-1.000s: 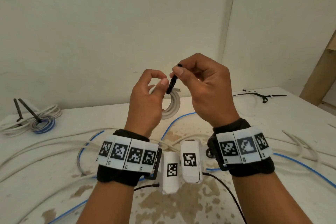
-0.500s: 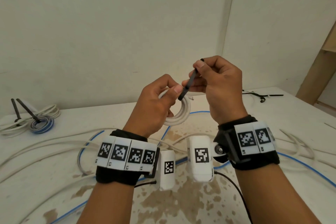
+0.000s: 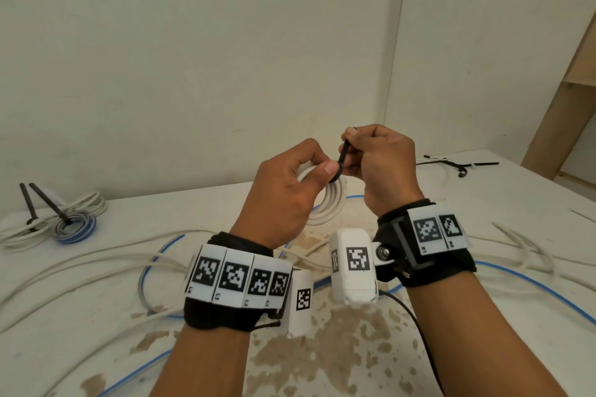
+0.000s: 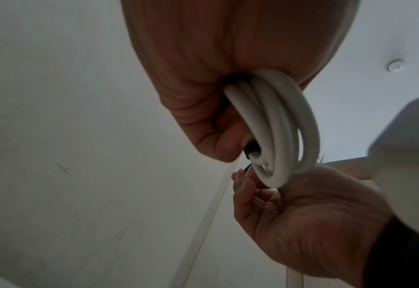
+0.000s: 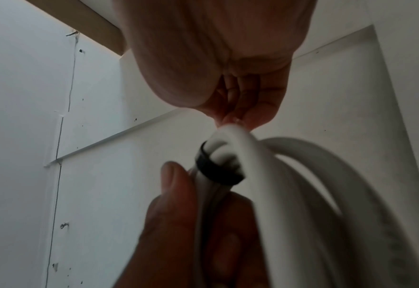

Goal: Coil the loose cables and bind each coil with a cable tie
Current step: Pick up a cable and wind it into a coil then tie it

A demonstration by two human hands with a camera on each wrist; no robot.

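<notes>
White table, paint-worn and strewn with loose cables, meets bare walls behind. Above it, left hand grips round white coil; right hand pinches flat black cable tie looped around the coil.

From my head view, my left hand covers most of the white coil; only its lower right arc shows. The black tie disappears into my right hand, so I can't see its tip. In the right wrist view the coil is blurred and runs off the right and bottom edges. Loose cables run off the table's left edge and out of frame. The black ties near the far right corner are too small to count.
</notes>
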